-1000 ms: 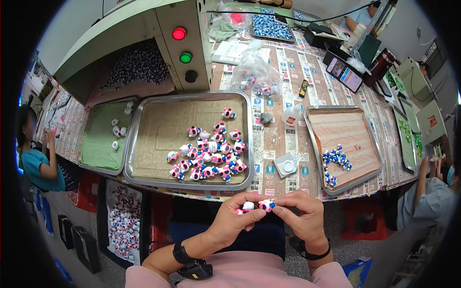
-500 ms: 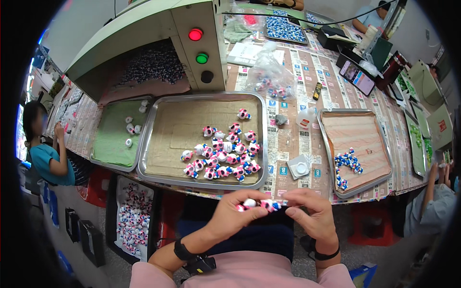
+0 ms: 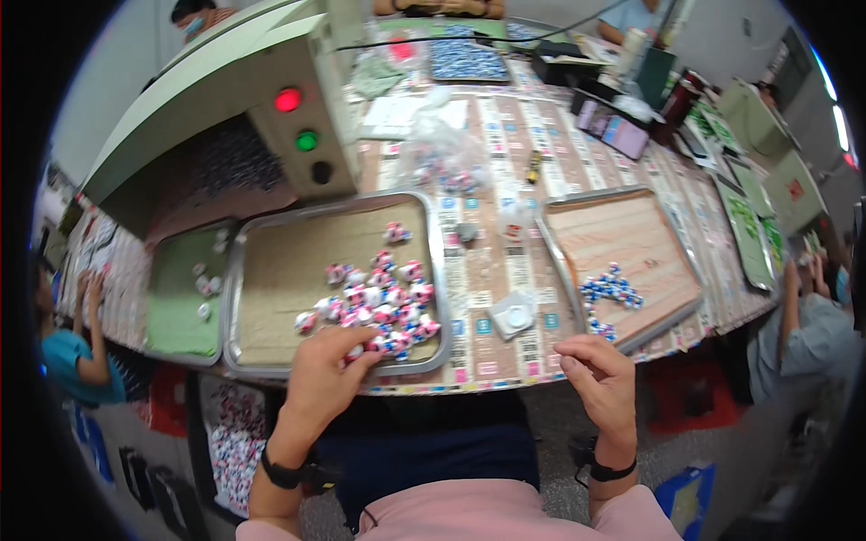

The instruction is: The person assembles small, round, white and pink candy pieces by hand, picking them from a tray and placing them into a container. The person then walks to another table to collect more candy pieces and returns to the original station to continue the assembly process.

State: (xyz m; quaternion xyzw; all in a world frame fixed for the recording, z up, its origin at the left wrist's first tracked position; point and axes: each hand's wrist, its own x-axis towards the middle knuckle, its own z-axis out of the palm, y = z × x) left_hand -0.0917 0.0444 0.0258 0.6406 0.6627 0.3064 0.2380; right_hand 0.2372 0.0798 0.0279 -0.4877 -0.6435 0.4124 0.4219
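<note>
Both hands have moved apart since the earlier frame, where they were close together. Now the left hand [image 3: 327, 374] is down at the near edge of the big silver metal tray with a tan cloth lining [image 3: 437, 279]. Its finger and thumb are bent and a little apart, right by the small round pink, white and blue figures [image 3: 388, 314]. It is too blurry to tell if it has hold of one. The right hand [image 3: 606, 383] is up by the near edge of the counter covered in patterned paper [image 3: 465, 352]. Its fingers are curled in, with the thumb close to them, and I cannot tell if something tiny is in there.

The figures sit in a bunch on the right side of the tray. To do this part well, I think it is best to touch just one figure, softly, by its sides. Go slow and keep the knuckles high, so the others do not get bumped or roll. Keep the right hand still and out of the way.
</note>
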